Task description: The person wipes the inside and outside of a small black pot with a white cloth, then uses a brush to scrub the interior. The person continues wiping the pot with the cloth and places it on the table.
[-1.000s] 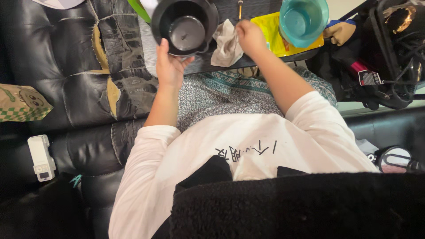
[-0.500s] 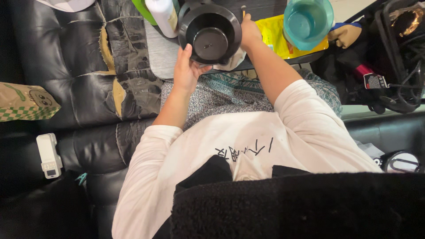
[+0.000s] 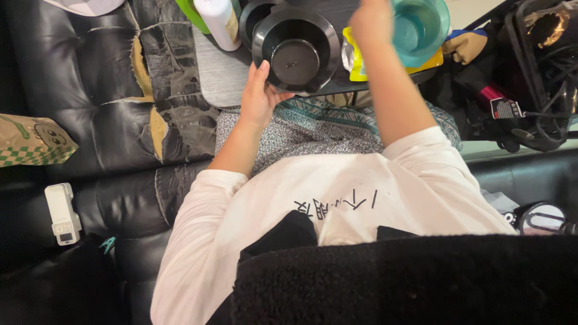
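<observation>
Dark grey tray table (image 3: 224,72) across the lap: black bowl (image 3: 296,48) gripped by the left hand (image 3: 260,96), white bottle (image 3: 220,23) beyond that hand, yellow packet (image 3: 356,66) and teal bowl (image 3: 419,27) by the right hand (image 3: 372,21).

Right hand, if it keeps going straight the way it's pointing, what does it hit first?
Probably the teal bowl: the right hand is raised, pointing toward the table's far side, beside the bowl's rim. Depth is unclear, so it might pass above.

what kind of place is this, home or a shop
Most likely a home living room. The person sits on a worn black leather sofa with cracked, peeling patches, a small dark tray table over the lap. The left hand holds a black bowl; tangled cords lie alongside.
</observation>
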